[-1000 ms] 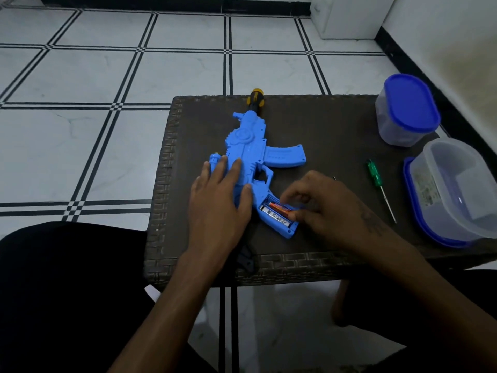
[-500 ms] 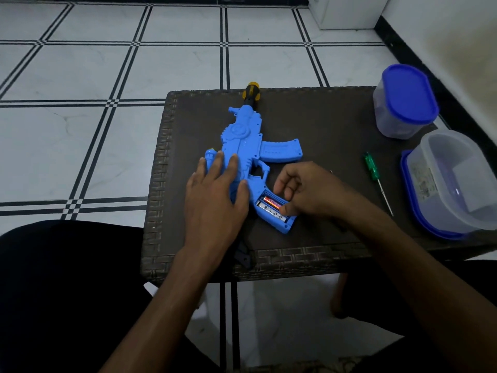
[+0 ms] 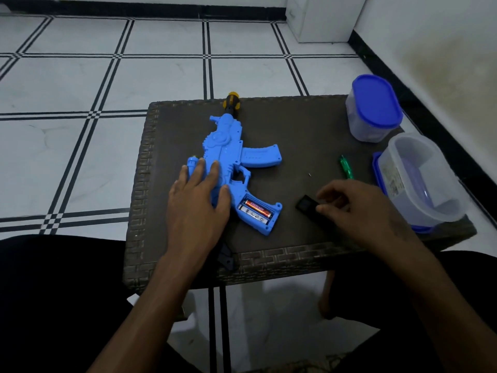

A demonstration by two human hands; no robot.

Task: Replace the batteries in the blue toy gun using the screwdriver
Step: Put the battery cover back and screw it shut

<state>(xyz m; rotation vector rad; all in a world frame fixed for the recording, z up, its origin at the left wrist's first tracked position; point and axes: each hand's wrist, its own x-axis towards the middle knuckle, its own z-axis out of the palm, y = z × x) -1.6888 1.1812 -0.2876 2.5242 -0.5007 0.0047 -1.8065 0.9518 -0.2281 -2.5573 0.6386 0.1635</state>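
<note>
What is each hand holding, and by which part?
The right hand pinches a small black cover at its near end. The left hand holds nothing; it rests flat on the blue toy gun.

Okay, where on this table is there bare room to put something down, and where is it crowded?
Bare: the far strip between the toy gun and the lidded container, and the near edge below the grip. Crowded: the right side, with the screwdriver, the open container and the right hand pinching the dark cover.

Left hand (image 3: 197, 200) flat on blue toy gun (image 3: 231, 154), batteries (image 3: 254, 208) exposed; right hand (image 3: 352, 208) around dark cover (image 3: 305, 204).
</note>
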